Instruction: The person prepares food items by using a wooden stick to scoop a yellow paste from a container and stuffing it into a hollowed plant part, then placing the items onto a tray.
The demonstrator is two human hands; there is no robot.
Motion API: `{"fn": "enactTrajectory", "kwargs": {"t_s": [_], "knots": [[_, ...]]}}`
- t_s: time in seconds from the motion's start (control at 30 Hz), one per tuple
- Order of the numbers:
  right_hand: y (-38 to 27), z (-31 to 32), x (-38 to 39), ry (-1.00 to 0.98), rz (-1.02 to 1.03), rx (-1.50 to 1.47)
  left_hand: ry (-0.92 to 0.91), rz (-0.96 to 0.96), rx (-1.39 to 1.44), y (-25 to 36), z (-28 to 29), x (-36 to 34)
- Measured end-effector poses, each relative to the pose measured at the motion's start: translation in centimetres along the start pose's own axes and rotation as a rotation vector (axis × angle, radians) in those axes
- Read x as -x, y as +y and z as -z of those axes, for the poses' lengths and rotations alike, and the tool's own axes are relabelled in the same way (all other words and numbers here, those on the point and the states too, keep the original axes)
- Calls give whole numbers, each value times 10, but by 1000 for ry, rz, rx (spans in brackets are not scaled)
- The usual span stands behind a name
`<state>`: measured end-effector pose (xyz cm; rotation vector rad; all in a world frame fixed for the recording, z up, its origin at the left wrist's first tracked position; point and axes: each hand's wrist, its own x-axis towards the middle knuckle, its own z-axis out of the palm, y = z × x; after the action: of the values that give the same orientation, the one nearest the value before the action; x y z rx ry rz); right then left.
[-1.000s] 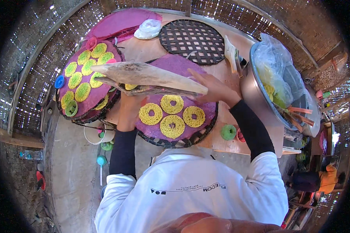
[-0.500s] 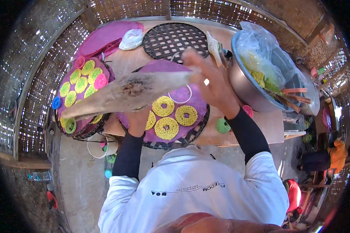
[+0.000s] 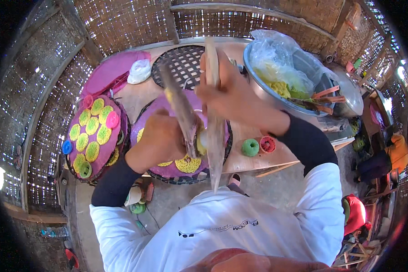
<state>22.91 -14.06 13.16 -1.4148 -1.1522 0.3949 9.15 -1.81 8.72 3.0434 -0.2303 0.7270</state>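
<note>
Here, our curled left hand point(image 3: 161, 137) grips a stick point(image 3: 177, 103); toward three o'clock, our curled right hand point(image 3: 233, 97) grips a twelve-to-six board point(image 3: 216, 140).

White shirt point(image 3: 258, 208), small dark chest print point(image 3: 220, 229); black forearm sleeves point(image 3: 306, 138); hands point(image 3: 161, 137) bare.

Head-worn fisheye, facing down over worktable point(image 3: 282, 155), seemingly fairly near

I get soft daylight pricking through the woven wall point(image 3: 122, 27) past the far edge of the tabletop point(image 3: 240, 165), left hand point(image 3: 158, 136) and right hand point(image 3: 233, 93) blurred, straight edges bent.
</note>
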Motion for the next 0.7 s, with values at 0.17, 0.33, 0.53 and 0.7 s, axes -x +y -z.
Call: {"fn": "enactTrajectory", "kwargs": {"t_s": [0.17, 0.33, 0.53, 0.7], "knots": [[-15, 41, 58, 36, 413, 191, -400, 177, 491, -1, 2, 13], [-11, 156, 55, 548, 517, -656, -78, 421, 1278, 14, -47, 20], [71, 123, 16, 550, 237, -1106, 642, 69, 1143, 39, -74, -44], [80, 164, 34, 76, 108, 252, 1366, -159, 990, 30, -29, -93]]}}
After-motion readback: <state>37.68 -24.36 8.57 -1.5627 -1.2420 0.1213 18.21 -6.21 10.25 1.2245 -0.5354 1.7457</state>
